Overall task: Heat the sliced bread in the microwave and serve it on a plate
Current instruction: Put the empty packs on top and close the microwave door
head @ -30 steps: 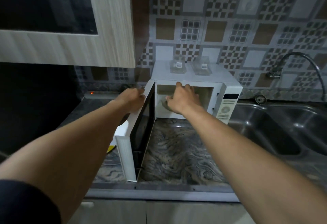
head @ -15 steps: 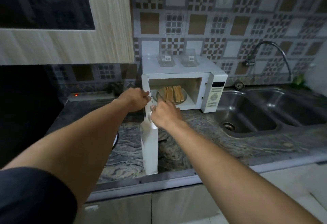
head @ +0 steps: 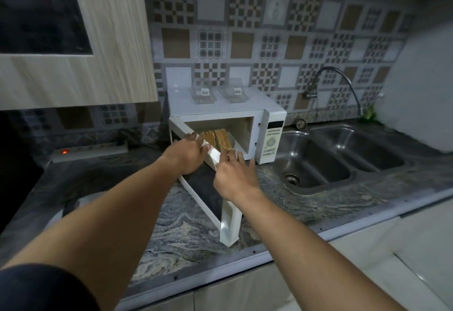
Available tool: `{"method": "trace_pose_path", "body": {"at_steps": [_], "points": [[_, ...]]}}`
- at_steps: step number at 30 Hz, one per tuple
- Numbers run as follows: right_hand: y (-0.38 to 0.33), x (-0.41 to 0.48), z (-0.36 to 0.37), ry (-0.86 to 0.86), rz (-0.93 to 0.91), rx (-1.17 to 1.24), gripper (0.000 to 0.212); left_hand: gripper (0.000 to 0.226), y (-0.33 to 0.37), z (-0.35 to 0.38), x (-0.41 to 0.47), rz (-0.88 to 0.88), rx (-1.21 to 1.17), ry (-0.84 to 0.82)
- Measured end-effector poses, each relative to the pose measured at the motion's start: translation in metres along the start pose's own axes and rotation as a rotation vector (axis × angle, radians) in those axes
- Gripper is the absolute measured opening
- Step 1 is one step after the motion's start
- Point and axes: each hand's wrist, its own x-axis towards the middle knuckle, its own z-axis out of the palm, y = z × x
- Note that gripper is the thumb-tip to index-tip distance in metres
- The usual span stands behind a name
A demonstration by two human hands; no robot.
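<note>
Head view | left hand (head: 186, 155) gripping microwave door (head: 208, 189), right hand (head: 235, 175) slack-fingered | I'm judging sliced bread (head: 218, 137) soft, light; taking plate (head: 233, 142) rim.

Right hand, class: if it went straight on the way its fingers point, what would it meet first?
Probably the brown toasted bread slices inside the white microwave: the right hand points into the cavity past the edge of the white door. Depth is unclear; it may brush that door first.

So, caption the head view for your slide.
Left hand grips, right hand touches open door; bread inside microwave.
</note>
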Motion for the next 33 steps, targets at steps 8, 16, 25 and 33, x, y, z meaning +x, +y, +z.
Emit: {"method": "trace_pose_path", "body": {"at_steps": [8,16,25,33], "points": [[0.077,0.047,-0.001,0.112,-0.034,-0.126,0.060,0.067,0.026,0.035,0.036,-0.024,0.060,0.069],[0.151,0.123,-0.006,0.175,-0.226,-0.227,0.056,0.078,0.052,0.069,0.091,-0.128,0.119,0.225],[0.181,0.197,0.000,0.268,-0.286,-0.270,0.065,0.072,0.069,0.081,0.137,-0.252,0.191,0.256],[0.188,0.245,0.001,0.253,-0.323,-0.215,0.061,0.070,0.066,0.076,0.170,-0.279,0.228,0.205]]}}
